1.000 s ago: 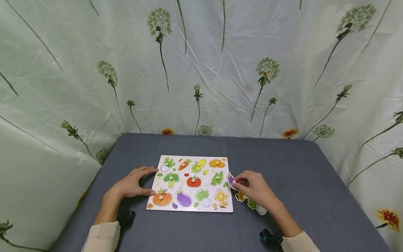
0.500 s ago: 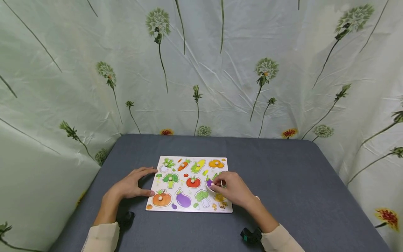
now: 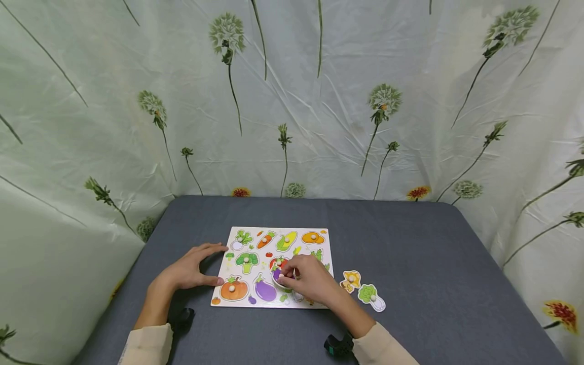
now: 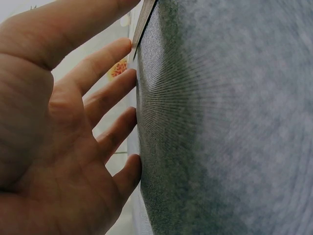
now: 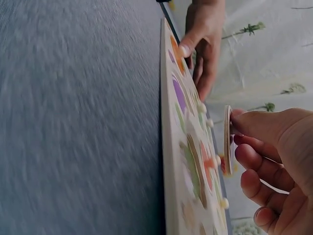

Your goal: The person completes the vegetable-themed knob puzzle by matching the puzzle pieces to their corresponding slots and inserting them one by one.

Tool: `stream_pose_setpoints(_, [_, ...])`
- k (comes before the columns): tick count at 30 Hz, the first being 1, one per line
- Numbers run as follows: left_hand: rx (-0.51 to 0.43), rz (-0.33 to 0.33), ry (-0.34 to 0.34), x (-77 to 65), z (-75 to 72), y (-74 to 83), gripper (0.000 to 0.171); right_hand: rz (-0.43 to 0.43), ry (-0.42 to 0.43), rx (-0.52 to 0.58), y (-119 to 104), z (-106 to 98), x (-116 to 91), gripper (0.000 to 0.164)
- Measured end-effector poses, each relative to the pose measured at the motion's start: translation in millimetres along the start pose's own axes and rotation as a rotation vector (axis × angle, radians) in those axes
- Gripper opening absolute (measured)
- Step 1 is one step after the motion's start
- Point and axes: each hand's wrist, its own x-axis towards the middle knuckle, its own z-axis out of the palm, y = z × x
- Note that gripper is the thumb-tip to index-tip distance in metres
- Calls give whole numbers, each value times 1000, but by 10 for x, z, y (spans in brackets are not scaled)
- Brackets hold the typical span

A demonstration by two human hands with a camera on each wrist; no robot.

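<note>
A wooden peg puzzle board (image 3: 237,304) with printed vegetables lies on the table. Just above it, my right hand (image 3: 315,281) pinches an eggplant puzzle piece (image 3: 276,275) by its knob, partly covering the tomato piece (image 3: 276,263). The right wrist view shows the held piece (image 5: 227,139) edge-on, apart from the board. Below and left of it is the knobless eggplant recess (image 3: 265,289). My left hand (image 3: 189,266) touches the board's left edge with thumb and fingertip, fingers spread. Knobbed pumpkin (image 3: 234,290) and broccoli (image 3: 247,262) pieces sit in their recesses.
Right of the board lie a mushroom piece (image 3: 350,280) and a bok choy piece (image 3: 371,297) on the dark grey table (image 3: 410,253). A flower-print curtain (image 3: 333,126) hangs behind the table and along its sides.
My right hand has carried the eggplant piece leftward from the board's right edge to over its middle, uncovering the mushroom and bok choy pieces. The left hand stays at the board's edge.
</note>
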Motion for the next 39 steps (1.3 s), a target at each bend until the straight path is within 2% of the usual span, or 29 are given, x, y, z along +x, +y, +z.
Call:
stream_pose_setpoints(13, [-3,-2,-4,8,2,-19,91,-35,10,8,-144,209,69,8])
stream_pose_setpoints(22, [2,-8,-1,7,4,-15,91,-19,1,21,-175,358,106,7])
stream_pose_setpoints(28, [-2,-8,0,10,11,-12,91,-15,32,23,-172,480,98,9])
stream_pose_setpoints(39, [6,-6,8,7,6,-9,91,1,57,28,-168,528,95,11])
